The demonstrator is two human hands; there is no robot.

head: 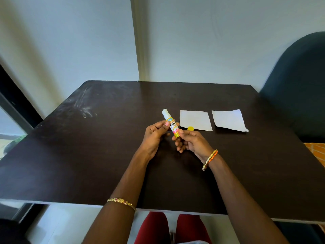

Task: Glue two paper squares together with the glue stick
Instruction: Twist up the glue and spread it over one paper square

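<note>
I hold a yellow and pink glue stick [172, 125] above the dark table [105, 147], uncapped, its white glue end pointing up and away. My left hand [155, 133] grips the middle of the tube. My right hand [190, 141] pinches its bottom end. The yellow cap [190, 128] lies on the table at the near edge of the left paper square [195, 120]. A second white paper square [229, 120] lies flat to its right, apart from the first.
A dark chair back [299, 81] stands past the table's right edge. A pale wall [193, 41] runs right behind the table's far edge. Scuff marks [84, 110] show on the far left of the tabletop.
</note>
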